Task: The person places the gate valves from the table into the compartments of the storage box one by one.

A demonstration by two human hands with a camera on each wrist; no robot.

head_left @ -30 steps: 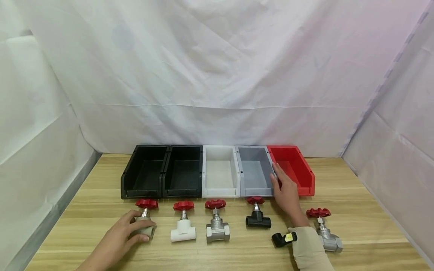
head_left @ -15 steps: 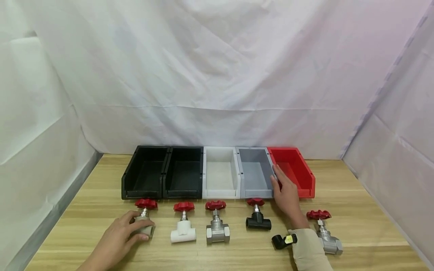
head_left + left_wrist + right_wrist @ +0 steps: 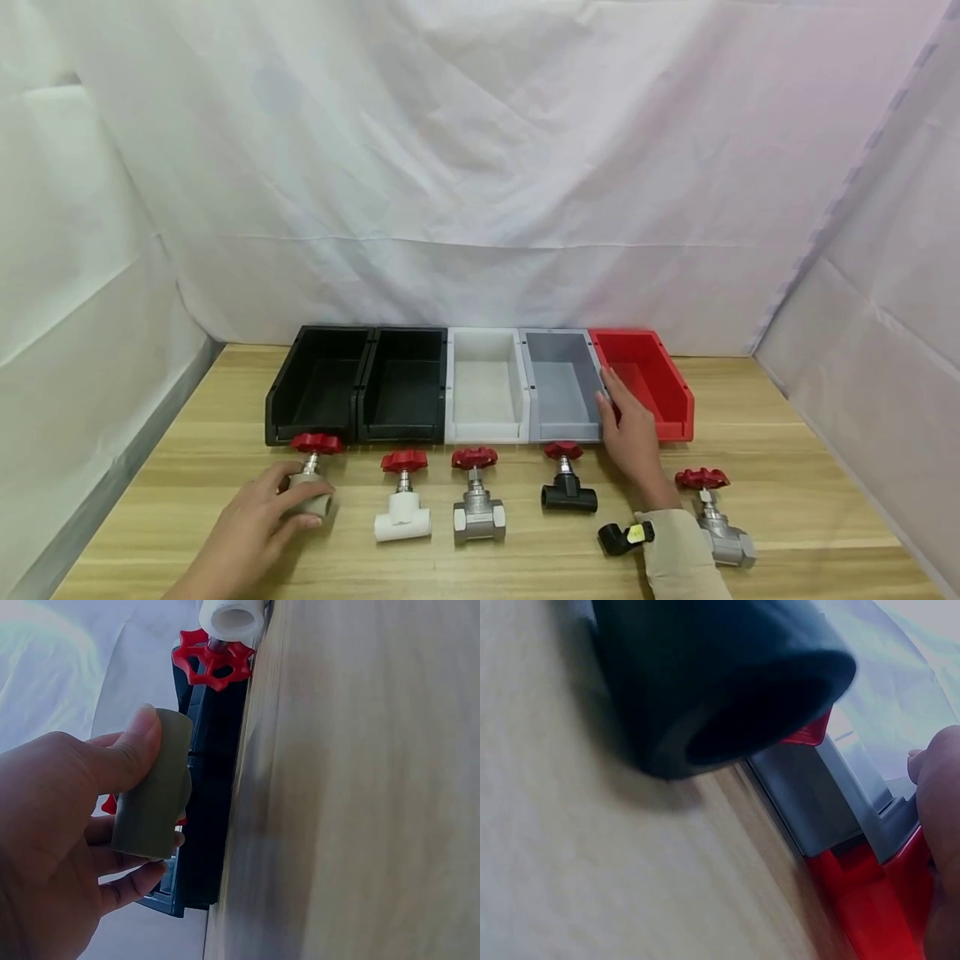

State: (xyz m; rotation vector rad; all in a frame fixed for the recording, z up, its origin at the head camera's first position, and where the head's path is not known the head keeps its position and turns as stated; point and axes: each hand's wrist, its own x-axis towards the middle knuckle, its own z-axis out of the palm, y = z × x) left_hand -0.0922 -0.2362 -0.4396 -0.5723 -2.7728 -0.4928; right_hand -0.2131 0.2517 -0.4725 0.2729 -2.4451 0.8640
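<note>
My left hand (image 3: 255,521) grips the grey body of a red-handled valve (image 3: 321,505), thumb on the near side and fingers curled round it. Its grey pipe end (image 3: 154,787) shows in the left wrist view, tilted and apart from the wooden surface. My right hand (image 3: 632,433) rests with extended fingers where the grey bin (image 3: 566,432) meets the red bin (image 3: 678,431). Closest to that hand on the table is a black valve (image 3: 568,497) with a red handwheel, its open pipe end (image 3: 727,690) large in the right wrist view.
A white plastic valve (image 3: 403,521) and a metal valve (image 3: 480,518) stand mid-table; another metal valve (image 3: 726,542) lies beyond the right sleeve (image 3: 682,550). A small black piece with a yellow label (image 3: 626,537) sits by that sleeve. Two black bins (image 3: 311,433) and a white bin (image 3: 487,432) continue the row.
The grey valve has shifted slightly left and up in my left hand, its handwheel now overlapping the leftmost black bin's front edge. My right hand keeps its place on the bins.
</note>
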